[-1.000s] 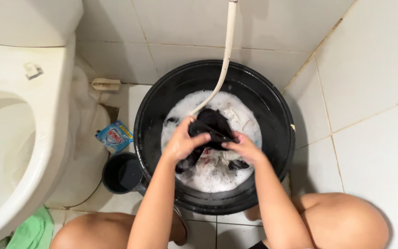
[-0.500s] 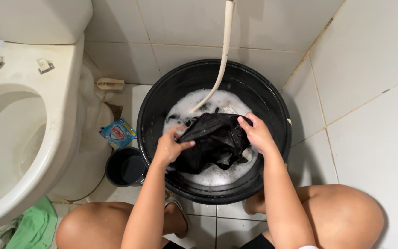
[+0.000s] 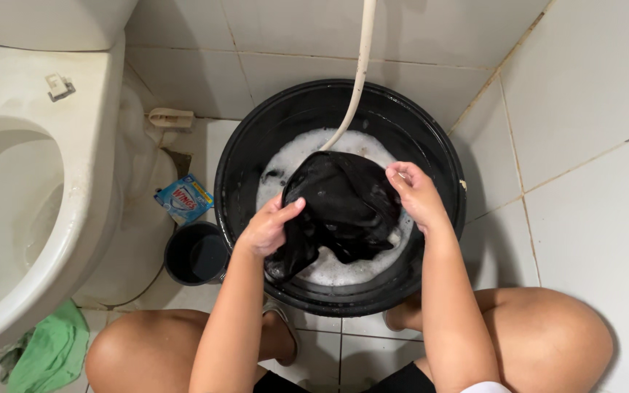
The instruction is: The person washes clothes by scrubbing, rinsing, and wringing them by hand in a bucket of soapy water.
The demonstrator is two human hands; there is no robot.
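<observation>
Head view, looking straight down onto a tiled bathroom floor. At the far left edge stands a white toilet bowl (image 3: 16, 211), with a green cloth (image 3: 49, 353) crumpled on the floor at its foot, near the lower left corner. Just right of the bowl lie a blue detergent sachet (image 3: 183, 198) and, nearer the person, a small dark dipper (image 3: 196, 253) that stands just beside the left rim of a large black basin (image 3: 438, 175). The basin holds soapy water (image 3: 343, 269), and a white hose (image 3: 358, 76) runs down from the top edge into the suds. The left hand (image 3: 271, 227) is closed on the left edge of a wet black garment (image 3: 340, 207), thumb lying over the cloth. The garment is lifted over the middle of the basin, with its lower folds hanging to the foam. The right hand (image 3: 416, 195) pinches the garment's upper right edge with curled fingers. The person's bare knees flank the basin's near rim.
</observation>
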